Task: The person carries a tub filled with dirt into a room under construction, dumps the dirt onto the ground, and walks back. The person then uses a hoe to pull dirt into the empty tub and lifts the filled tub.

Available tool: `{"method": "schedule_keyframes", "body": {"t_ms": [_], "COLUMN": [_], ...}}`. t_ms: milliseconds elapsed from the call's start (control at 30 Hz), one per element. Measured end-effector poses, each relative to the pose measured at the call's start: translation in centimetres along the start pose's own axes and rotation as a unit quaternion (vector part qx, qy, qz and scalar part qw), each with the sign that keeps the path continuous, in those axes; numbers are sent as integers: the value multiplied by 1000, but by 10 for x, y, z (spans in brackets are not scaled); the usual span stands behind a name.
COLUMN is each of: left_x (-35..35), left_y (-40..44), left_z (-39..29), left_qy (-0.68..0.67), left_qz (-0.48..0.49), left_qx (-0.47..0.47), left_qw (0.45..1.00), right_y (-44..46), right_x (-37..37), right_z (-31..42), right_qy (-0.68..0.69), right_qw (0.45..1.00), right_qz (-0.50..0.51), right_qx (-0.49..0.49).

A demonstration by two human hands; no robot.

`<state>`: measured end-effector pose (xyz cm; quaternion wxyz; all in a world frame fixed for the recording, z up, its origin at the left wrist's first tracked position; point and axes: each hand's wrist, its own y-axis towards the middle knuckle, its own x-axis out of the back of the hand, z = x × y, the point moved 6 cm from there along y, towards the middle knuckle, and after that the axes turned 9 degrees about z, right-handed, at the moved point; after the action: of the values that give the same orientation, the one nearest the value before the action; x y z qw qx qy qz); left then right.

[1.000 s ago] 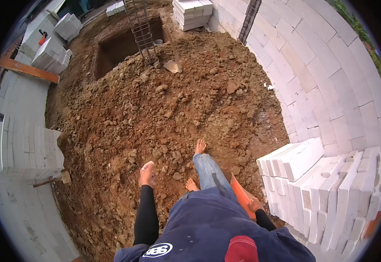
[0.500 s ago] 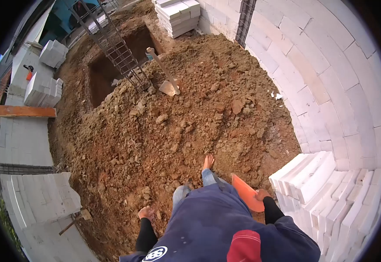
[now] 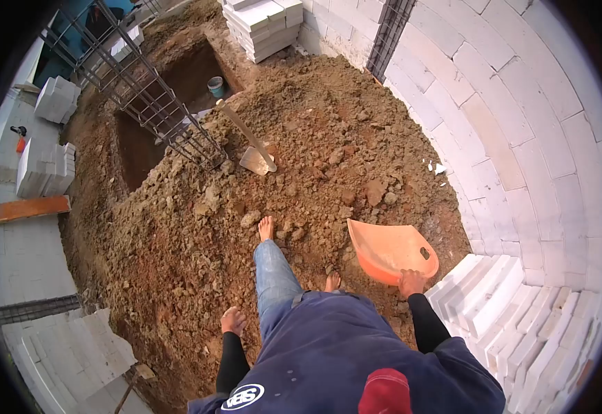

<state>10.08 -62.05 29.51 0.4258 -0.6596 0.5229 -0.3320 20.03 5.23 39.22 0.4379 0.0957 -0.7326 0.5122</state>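
My right hand (image 3: pixel 411 283) grips the rim of an orange plastic scoop-shaped pan (image 3: pixel 387 248), which hangs over the soil beside a stack of white blocks (image 3: pixel 477 293). On the other side, my left hand (image 3: pixel 233 321) hangs over the brown soil (image 3: pixel 177 276) with its fingers loosely bent and partly apart, holding nothing. One bare foot is planted forward on the clods; the other shows behind, near my waist. A hoe (image 3: pixel 256 160) rests on the mound ahead.
A steel rebar cage (image 3: pixel 139 90) leans by a dug pit (image 3: pixel 135 148) with a bucket (image 3: pixel 216 86) in it. White block walls (image 3: pixel 522 138) border the soil. An orange-brown board (image 3: pixel 21 210) lies across the left wall. More blocks (image 3: pixel 263 27) stand at the back.
The hoe, pit and rebar cage appear nearer. The orange pan has swung forward and shows more fully in my right hand. A different foot is now in front, and the bucket shows more clearly.
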Motion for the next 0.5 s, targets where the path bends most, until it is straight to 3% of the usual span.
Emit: {"method": "schedule_keyframes", "body": {"t_ms": [133,200,333,400,500], "left_x": [-52,-101,-199,-253,-324], "left_y": [83,87,97,89,97], "left_z": [-167,-257,-430,-507,-596], "left_qy": [16,59,158,186,175], "left_qz": [32,96,170,194,174], "left_qx": [-63,-100,-150,-189,-237], "left_qw": [997,989,961,945,940], "right_y": [42,38,59,64,92], "right_x": [54,97,159,199,249], "right_z": [34,55,68,77,86], "right_qy": [20,57,58,74,106], "right_qw": [1000,994,994,988,990], "right_qz": [-24,-81,-87,-122,-78], "right_qx": [-3,38,32,53,52]}}
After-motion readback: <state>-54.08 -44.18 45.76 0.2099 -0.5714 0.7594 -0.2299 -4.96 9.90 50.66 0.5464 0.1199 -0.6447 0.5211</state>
